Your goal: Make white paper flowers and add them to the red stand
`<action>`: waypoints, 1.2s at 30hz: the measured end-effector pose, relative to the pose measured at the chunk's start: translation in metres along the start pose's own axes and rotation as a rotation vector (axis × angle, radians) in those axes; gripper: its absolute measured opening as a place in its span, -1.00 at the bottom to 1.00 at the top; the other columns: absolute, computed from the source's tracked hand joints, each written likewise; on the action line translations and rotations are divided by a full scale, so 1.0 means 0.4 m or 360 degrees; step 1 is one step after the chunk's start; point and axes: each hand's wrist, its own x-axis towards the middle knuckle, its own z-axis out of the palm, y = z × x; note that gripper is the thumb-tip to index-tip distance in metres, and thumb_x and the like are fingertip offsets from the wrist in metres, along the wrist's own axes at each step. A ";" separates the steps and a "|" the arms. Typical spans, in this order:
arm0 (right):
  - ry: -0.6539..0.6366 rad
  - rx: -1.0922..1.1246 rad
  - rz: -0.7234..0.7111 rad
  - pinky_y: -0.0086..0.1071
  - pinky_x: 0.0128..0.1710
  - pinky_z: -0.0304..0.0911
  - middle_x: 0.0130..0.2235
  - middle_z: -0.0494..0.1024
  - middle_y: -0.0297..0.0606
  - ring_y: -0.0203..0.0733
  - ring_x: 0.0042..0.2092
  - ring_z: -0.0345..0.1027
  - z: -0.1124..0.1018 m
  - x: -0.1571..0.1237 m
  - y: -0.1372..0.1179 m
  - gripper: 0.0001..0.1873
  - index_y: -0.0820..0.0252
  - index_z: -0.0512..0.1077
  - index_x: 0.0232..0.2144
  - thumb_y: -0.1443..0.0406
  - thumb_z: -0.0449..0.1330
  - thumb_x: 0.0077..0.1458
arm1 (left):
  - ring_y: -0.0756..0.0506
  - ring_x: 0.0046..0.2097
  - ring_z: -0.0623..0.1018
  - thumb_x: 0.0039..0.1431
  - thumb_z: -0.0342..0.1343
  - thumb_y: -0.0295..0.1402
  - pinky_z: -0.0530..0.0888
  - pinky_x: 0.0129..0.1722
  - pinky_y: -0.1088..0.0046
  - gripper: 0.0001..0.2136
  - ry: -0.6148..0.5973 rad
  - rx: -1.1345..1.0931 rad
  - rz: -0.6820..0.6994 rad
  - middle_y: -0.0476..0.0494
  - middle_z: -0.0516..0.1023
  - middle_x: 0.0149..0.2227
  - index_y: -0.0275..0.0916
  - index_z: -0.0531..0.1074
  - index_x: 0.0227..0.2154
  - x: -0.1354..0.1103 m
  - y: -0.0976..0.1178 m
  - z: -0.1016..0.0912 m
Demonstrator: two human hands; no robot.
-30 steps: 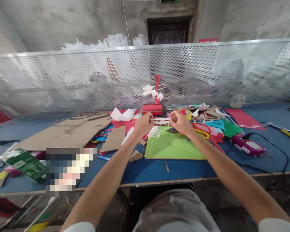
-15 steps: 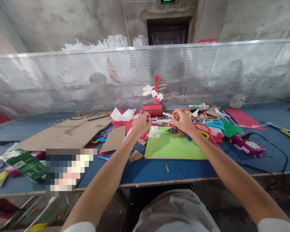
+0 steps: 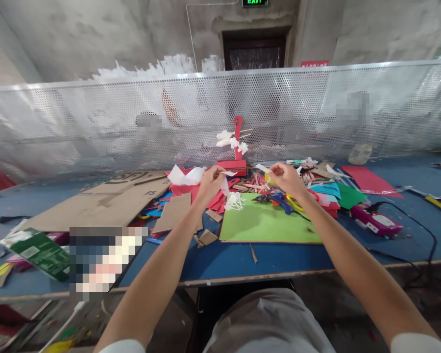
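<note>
My left hand (image 3: pixel 210 180) is raised over the table, pinching a small white paper strip (image 3: pixel 228 173) whose free end points right. My right hand (image 3: pixel 286 177) is pinching another small white paper scrap (image 3: pixel 262 168) that sticks out to the left. The two hands are apart, above the far edge of a green sheet (image 3: pixel 266 223). A small white cut-paper piece (image 3: pixel 235 200) lies on the green sheet's far left corner. Behind the hands stands a red paper stand (image 3: pixel 236 156) with white paper blossoms on thin sticks.
Coloured paper scraps, scissors (image 3: pixel 279 200) and sticks litter the blue table (image 3: pixel 242 260). Brown cardboard (image 3: pixel 103 198) lies at left, a green packet (image 3: pixel 40 250) at near left, a pink glue gun (image 3: pixel 375 220) with black cord at right. A perforated metal screen (image 3: pixel 95 122) backs the table.
The white strip held between both hands has come apart into two pieces. My hands have lifted and moved away from each other, each keeping a piece.
</note>
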 end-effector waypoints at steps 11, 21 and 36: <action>-0.0495 0.0206 0.0301 -0.31 -0.35 0.36 -0.34 0.62 -0.17 -0.11 -0.34 0.49 -0.022 0.014 0.056 -0.89 0.20 0.45 -0.37 0.30 0.21 -0.02 | 0.08 -0.51 0.34 -0.01 0.25 -0.23 0.27 -0.54 0.56 -0.78 -0.0109 -0.0802 -0.0259 0.00 0.41 -0.50 -0.28 0.44 -0.40 -0.008 0.015 0.011; -0.0321 -0.0105 -0.0006 -0.20 -0.11 0.36 -0.13 0.58 -0.11 -0.08 -0.15 0.48 -0.001 -0.009 0.006 -0.69 0.17 0.48 -0.18 0.15 0.29 0.03 | -0.02 -0.34 0.52 -0.08 0.33 -0.20 0.43 -0.37 0.50 -0.68 -0.0206 -0.0818 -0.0389 -0.17 0.58 -0.31 -0.29 0.46 -0.31 -0.021 0.030 0.032; -0.0743 0.0854 0.0263 -0.32 -0.34 0.44 -0.25 0.64 -0.19 -0.15 -0.28 0.53 0.106 -0.054 -0.078 -0.64 0.16 0.49 -0.22 0.02 0.26 0.06 | 0.03 -0.46 0.42 0.00 0.27 -0.23 0.33 -0.46 0.53 -0.76 -0.0351 -0.0432 -0.0213 -0.02 0.43 -0.49 -0.27 0.42 -0.35 -0.035 0.022 0.078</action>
